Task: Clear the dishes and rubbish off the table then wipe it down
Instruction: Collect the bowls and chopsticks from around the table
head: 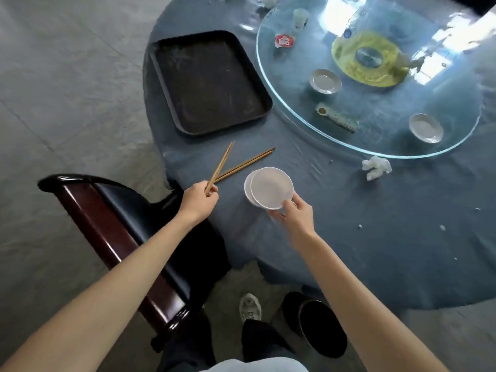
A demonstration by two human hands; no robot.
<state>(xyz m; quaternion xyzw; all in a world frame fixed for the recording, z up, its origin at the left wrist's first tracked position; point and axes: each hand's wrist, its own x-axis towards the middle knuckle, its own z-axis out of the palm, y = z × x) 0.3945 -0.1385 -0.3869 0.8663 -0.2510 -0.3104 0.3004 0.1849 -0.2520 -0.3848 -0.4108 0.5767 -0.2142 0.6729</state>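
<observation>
My left hand (199,201) is shut on wooden chopsticks (236,165), which fan out up and to the right over the blue tablecloth (349,237). My right hand (294,214) grips the near rim of two stacked white plates (269,187), held tilted just above the cloth. A black tray (209,81) lies bare at the table's left edge, beyond both hands. On the glass turntable (375,146) sit two small white dishes (325,81) (426,128), a wrapped packet (336,117), a red-and-white wrapper (284,40) and a clear cup (300,18). A crumpled tissue (376,167) lies on the cloth.
A dark wooden chair (120,218) with a black seat stands under my left arm, against the table. A black bin (319,326) sits on the floor by my feet. Small white crumbs (359,226) dot the cloth at right. Grey floor (67,103) stretches left.
</observation>
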